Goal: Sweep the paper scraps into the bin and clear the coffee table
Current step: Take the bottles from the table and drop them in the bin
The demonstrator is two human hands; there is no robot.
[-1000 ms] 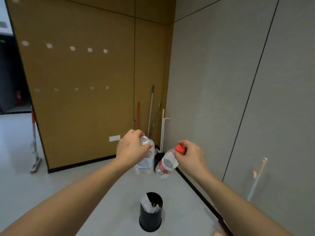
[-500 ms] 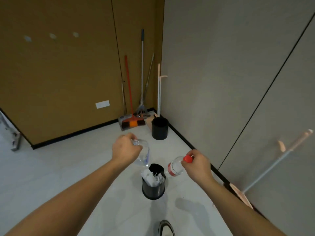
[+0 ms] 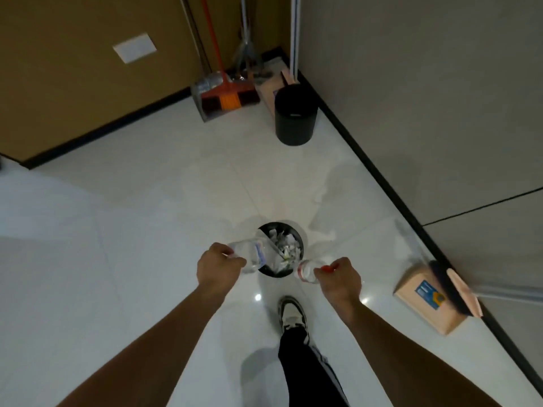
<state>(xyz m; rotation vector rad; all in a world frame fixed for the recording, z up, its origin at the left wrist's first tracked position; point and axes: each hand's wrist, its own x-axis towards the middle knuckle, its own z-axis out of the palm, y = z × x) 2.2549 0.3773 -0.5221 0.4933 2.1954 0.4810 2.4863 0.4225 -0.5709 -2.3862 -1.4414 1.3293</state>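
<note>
A small black bin (image 3: 298, 235) stands on the pale floor just ahead of my feet, filled with white paper scraps (image 3: 286, 249). My left hand (image 3: 219, 265) grips a clear plastic bottle (image 3: 254, 255) by its neck, and the bottle body hangs over the bin's left rim. My right hand (image 3: 338, 279) holds a second clear bottle with a red cap and red label (image 3: 307, 273) at the bin's right rim, tilted toward the opening.
A larger black bin (image 3: 295, 114) stands in the far corner beside a red broom (image 3: 226, 95) and a dustpan (image 3: 205, 86). A pink dustpan with a brush (image 3: 430, 301) lies by the right wall. My shoe (image 3: 292, 314) is just behind the small bin.
The view has tilted down and closed in on the small bin. Both hands have lowered the bottles from in front of me to the bin's rim.
</note>
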